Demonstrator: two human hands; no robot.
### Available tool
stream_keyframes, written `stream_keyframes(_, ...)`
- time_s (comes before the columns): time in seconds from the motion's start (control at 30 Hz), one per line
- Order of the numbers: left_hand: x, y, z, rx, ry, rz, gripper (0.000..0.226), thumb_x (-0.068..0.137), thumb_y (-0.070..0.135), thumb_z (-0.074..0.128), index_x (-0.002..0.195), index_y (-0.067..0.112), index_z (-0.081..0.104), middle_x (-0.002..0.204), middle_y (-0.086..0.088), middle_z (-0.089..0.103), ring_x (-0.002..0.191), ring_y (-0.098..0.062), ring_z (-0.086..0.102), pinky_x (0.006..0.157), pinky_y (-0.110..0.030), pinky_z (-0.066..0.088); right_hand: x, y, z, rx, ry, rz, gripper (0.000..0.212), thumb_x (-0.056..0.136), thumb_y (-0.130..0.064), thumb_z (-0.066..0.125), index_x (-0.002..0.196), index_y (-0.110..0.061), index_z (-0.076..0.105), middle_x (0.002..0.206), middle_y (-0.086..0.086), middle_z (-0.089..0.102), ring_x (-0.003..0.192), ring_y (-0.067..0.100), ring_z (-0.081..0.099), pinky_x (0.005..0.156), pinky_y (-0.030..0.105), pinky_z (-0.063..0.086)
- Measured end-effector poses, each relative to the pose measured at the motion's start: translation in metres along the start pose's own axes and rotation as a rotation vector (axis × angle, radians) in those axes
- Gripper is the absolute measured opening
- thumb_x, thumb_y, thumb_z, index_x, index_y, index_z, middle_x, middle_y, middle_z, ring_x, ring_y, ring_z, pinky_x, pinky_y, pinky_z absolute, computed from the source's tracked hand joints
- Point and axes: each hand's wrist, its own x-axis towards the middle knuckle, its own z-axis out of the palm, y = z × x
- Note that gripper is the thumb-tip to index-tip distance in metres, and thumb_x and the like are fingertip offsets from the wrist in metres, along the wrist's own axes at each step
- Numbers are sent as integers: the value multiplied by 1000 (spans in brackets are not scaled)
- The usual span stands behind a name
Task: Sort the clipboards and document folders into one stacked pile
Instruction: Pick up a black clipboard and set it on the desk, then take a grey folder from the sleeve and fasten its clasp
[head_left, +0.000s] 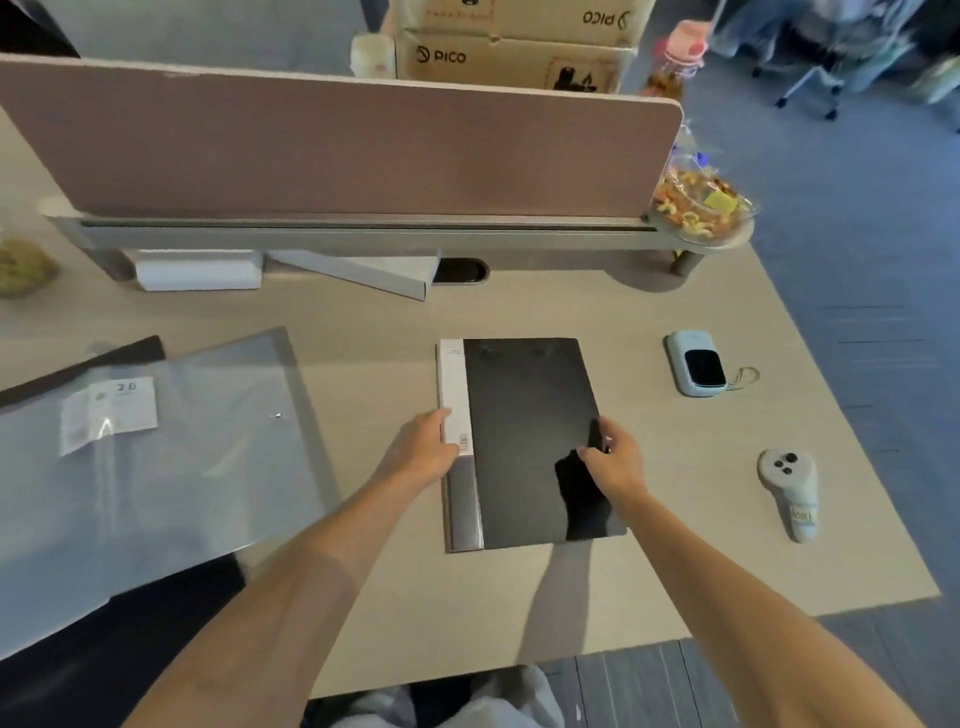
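A black clipboard (530, 405) lies flat in the middle of the desk on top of a folder with a white and grey spine (460, 499) that shows along its left side. My left hand (428, 447) grips the left edge of this pile at the white spine. My right hand (615, 460) holds the clipboard's right edge, fingers curled over it. At the left lies a translucent grey document folder (171, 467) with a white label, and a black folder (78, 364) peeks out from beneath its far edge.
A white handheld controller (792, 488) and a small pale-blue device with a strap (696, 364) lie right of the pile. A pink partition (337, 145) closes the desk's back, with a snack bowl (701, 213) at its right end. White boxes (197, 270) sit beneath it.
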Motion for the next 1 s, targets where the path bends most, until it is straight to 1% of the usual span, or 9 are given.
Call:
stream_keyframes(0.07,-16,6,0,21,-6,-1,63,74,22,53,137,26,47,142,-3,50,126,-23,54,104,-43,46,6,2,0,-133,-10,-67,34,76,-6,60,109,-5,64,110,12,68,101,32,62,87,43,55)
stream_keyframes(0.13,-39,18,-3,41,7,6,55,80,21,52,135,24,49,142,-2,51,127,-23,53,105,-44,44,5,-9,6,-184,-67,-110,42,84,-9,60,125,-7,58,127,9,60,117,28,56,98,37,47)
stream_keyframes(0.23,-61,15,-8,33,68,-9,50,83,20,53,133,21,52,139,-3,55,123,-23,56,105,-43,44,1,-32,21,-191,-178,-207,42,91,-10,58,133,-12,53,136,6,55,124,25,53,102,32,43)
stream_keyframes(0.37,-97,-1,-22,-37,173,-73,43,88,13,53,131,21,52,138,0,56,124,-17,56,108,-33,41,-6,-59,56,-205,-349,-331,40,92,-10,56,132,-14,53,136,7,54,124,22,52,100,29,43)
stream_keyframes(0.47,-127,-19,-40,-93,262,-126,42,91,2,50,133,9,51,137,-8,55,125,-22,54,94,-18,35,-20,-82,90,-231,-475,-424,41,90,-7,54,131,-12,55,135,7,55,122,22,53,97,27,42)
stream_keyframes(0.63,-173,-65,-83,-130,411,-168,42,92,3,49,133,11,51,137,-8,54,127,-22,50,96,-19,33,-50,-118,155,-253,-634,-503,38,87,-4,54,125,-6,59,130,12,60,117,27,57,98,32,44)
stream_keyframes(0.73,-189,-93,-112,-108,461,-187,49,91,3,51,138,16,46,141,-6,48,133,-21,44,103,-23,32,-58,-129,194,-164,-647,-410,32,88,-2,53,118,0,64,123,16,64,115,30,59,100,34,45)
stream_keyframes(0.9,-195,-142,-158,369,410,-184,73,86,5,55,150,21,25,161,-4,17,149,-24,14,121,-38,17,-65,-142,241,-116,-652,-223,15,85,-14,64,97,-9,72,100,9,70,93,23,63,89,38,52)
stream_keyframes(1.0,-189,-165,-177,758,300,-189,86,85,6,57,154,26,9,164,-4,-11,151,-27,-11,119,-54,4,-66,-145,258,-178,-628,-179,10,81,-13,63,73,-17,68,73,7,65,71,24,60,66,36,49)
